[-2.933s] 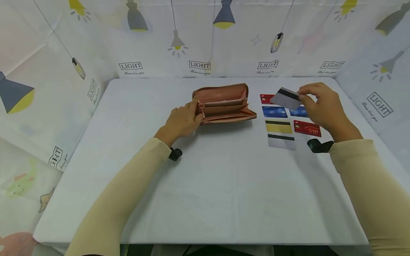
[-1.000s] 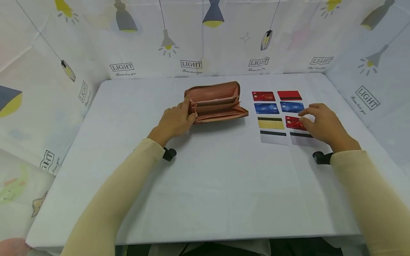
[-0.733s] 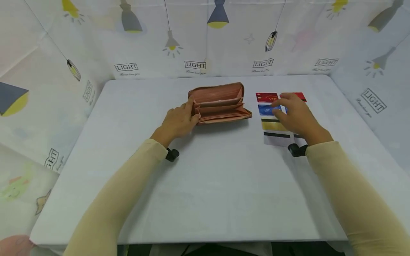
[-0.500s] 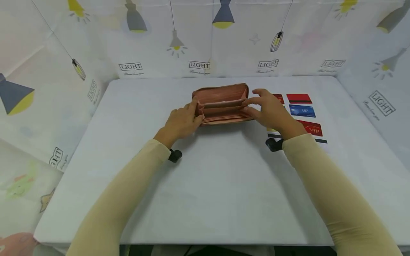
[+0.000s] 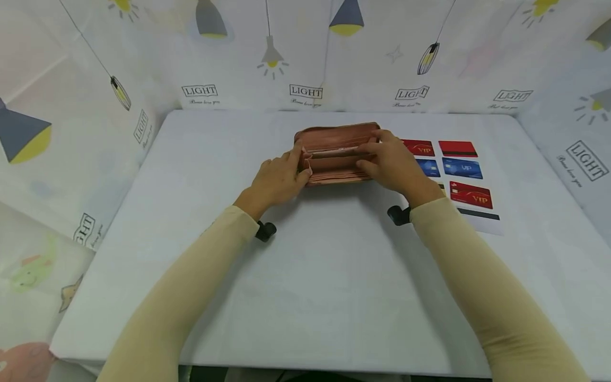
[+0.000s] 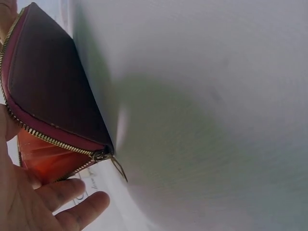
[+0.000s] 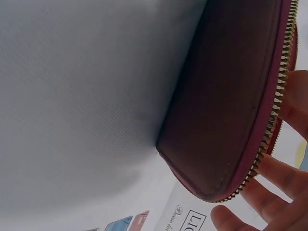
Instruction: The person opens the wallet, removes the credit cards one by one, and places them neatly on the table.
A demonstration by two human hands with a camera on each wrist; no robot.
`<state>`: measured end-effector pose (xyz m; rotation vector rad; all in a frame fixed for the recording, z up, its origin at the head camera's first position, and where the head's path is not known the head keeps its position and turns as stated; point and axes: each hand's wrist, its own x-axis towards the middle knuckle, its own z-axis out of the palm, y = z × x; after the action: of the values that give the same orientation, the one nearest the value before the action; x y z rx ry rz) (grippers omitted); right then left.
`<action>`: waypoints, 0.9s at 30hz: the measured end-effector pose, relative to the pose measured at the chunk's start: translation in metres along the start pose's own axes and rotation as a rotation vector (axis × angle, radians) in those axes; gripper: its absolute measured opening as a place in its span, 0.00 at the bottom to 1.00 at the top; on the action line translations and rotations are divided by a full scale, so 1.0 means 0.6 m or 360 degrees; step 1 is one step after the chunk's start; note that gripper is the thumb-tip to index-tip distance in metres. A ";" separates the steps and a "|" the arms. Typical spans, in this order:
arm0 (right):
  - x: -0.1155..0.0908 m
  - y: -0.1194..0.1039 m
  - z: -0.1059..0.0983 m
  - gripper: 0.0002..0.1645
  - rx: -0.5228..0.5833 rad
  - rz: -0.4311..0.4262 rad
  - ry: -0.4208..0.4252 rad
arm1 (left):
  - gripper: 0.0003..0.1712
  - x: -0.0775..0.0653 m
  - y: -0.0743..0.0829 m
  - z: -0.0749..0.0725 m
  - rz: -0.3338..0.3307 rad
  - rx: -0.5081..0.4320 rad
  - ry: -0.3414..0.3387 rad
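A brown zip wallet (image 5: 336, 139) stands unzipped and spread apart at the back middle of the table, its pink-brown pockets facing up. My left hand (image 5: 279, 180) grips its left end, thumb at the front edge. At the right end, my right hand (image 5: 398, 164) holds the wallet with its thumb and fingers over the inner pockets. In the left wrist view the wallet's dark outer side (image 6: 53, 72) shows, with a gold zip and a pull cord. The right wrist view has fingers (image 7: 281, 175) along the zip edge.
Right of the wallet, cards lie in two columns: a red striped card (image 5: 458, 148), a blue card (image 5: 462, 167), a red VIP card (image 5: 470, 195) and a white striped card (image 5: 482, 223) on the right. The left column is partly hidden by my right hand.
My right hand laid a white striped card at the lower right of the cards, then moved left, without a card, to the wallet's right end. The left hand stayed on the wallet.
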<state>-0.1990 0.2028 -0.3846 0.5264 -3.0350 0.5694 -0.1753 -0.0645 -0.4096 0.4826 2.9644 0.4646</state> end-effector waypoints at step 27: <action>0.035 -0.053 0.000 0.28 -0.0509 0.0146 -0.0100 | 0.42 -0.006 -0.001 0.005 0.0039 0.0023 0.0047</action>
<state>-0.2082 0.1684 -0.3720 0.3987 -3.1303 0.0632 -0.1714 -0.0657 -0.4125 0.5186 2.9950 0.4569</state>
